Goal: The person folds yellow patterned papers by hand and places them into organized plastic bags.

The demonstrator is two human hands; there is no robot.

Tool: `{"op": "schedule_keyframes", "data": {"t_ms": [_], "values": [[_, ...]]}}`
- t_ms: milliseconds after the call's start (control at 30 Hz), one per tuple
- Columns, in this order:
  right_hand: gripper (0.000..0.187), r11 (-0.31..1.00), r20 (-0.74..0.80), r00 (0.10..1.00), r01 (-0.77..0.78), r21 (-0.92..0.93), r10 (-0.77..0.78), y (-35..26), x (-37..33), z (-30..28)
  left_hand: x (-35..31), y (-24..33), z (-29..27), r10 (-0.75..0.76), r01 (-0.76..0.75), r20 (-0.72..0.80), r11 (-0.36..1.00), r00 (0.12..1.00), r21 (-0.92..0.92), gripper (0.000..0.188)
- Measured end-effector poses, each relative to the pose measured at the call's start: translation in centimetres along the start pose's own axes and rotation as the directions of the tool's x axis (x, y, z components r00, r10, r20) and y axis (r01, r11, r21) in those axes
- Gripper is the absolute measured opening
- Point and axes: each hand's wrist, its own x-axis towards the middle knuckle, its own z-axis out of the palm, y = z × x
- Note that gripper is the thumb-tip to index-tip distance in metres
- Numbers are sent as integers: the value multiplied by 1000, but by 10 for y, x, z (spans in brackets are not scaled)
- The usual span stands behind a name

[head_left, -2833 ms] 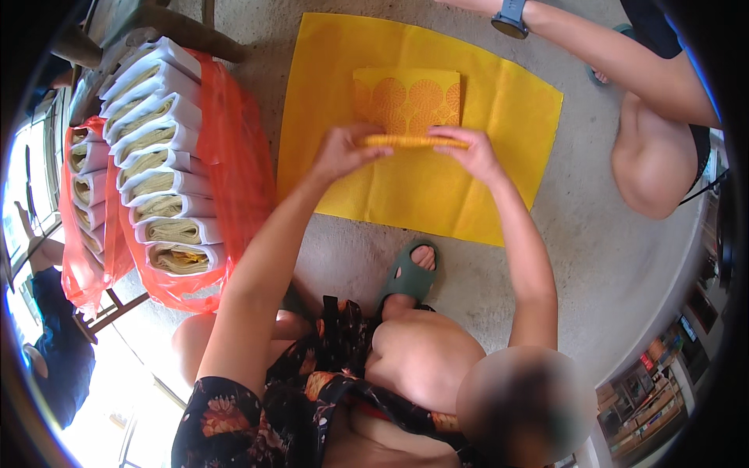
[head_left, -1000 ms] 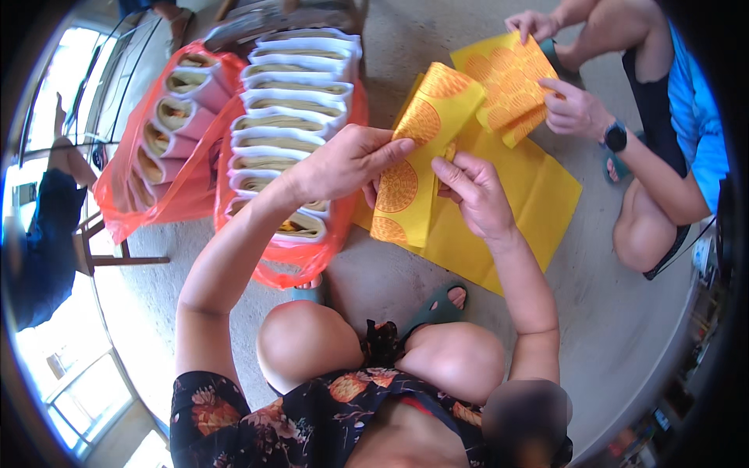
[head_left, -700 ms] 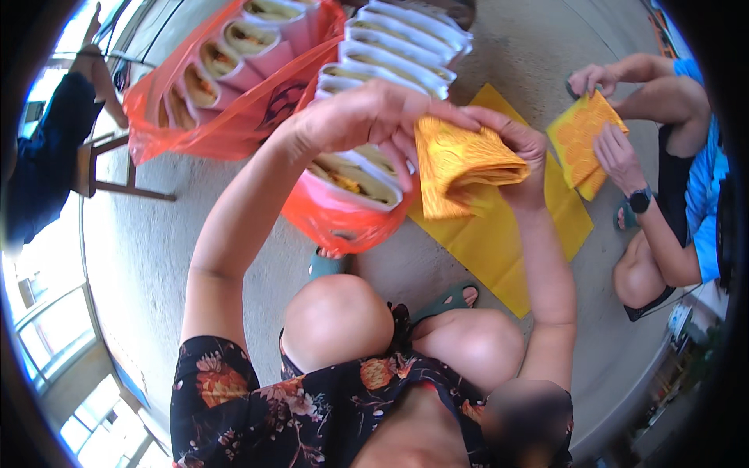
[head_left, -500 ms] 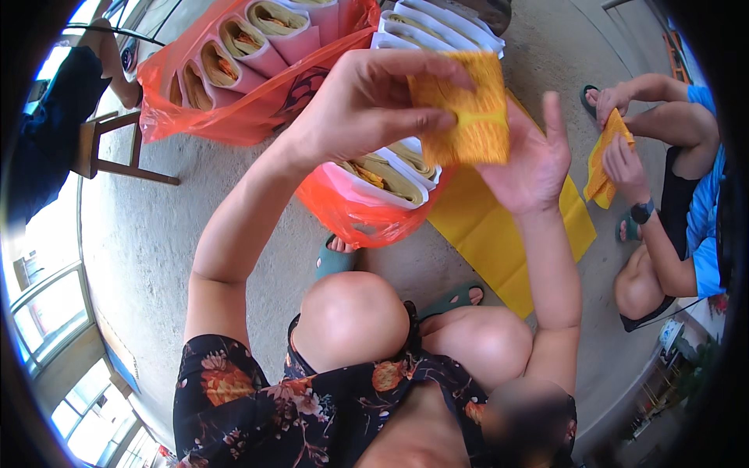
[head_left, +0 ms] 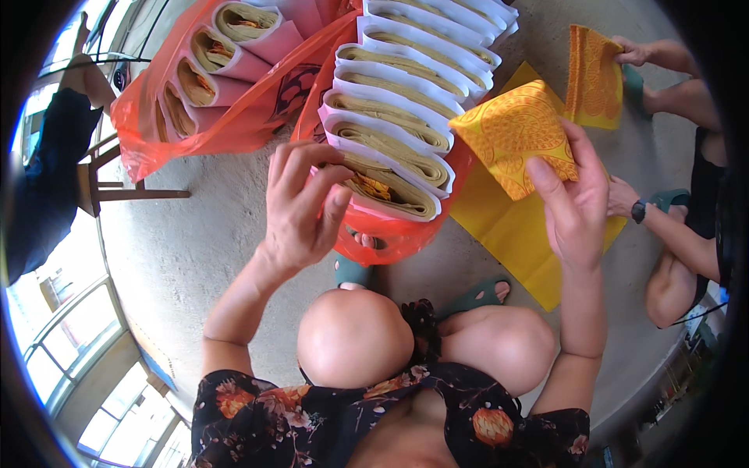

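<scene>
My right hand [head_left: 577, 195] holds up a folded yellow-orange packet with a round printed pattern [head_left: 519, 136], thumb on its face and fingers behind. My left hand [head_left: 300, 207] is raised beside the nearest of several white-wrapped bundles of tan paper sheets [head_left: 386, 152]. Its fingers are bent and apart, with nothing seen in them; the fingertips are at the bundle's left end, and I cannot tell whether they touch it. Yellow-orange pieces [head_left: 370, 187] show inside that nearest bundle. The row of bundles sits in a red plastic bag [head_left: 382, 242] in front of my knees.
Another red bag [head_left: 136, 148] at the left holds several pink-wrapped rolls [head_left: 207, 74]. A large yellow sheet [head_left: 507, 242] lies on the concrete floor. A co-worker at the right holds patterned yellow-orange paper [head_left: 597, 78]. A wooden stool [head_left: 90, 179] stands at the far left.
My left hand has let go of the yellow-orange packet and moved down-left to the bundles. My right hand has taken the packet. The co-worker's paper has moved up and left in view.
</scene>
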Motion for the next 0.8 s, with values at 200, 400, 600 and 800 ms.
{"op": "schedule_keyframes", "data": {"t_ms": [200,400,600,800], "values": [[45,980,52,998,-8,-197,18,12,-1,-11,14,0,21,-64,17,137,949,988,316,72],[48,989,117,992,62,-134,-46,29,12,-14,-5,-7,30,-70,20,139,943,988,331,65],[49,978,263,963,115,-175,-66,37,25,-8,-15,-3,27,-102,59,110,938,989,341,52],[49,965,301,951,146,-219,-76,39,32,0,-20,-6,27,-79,45,88,942,993,334,48]]}}
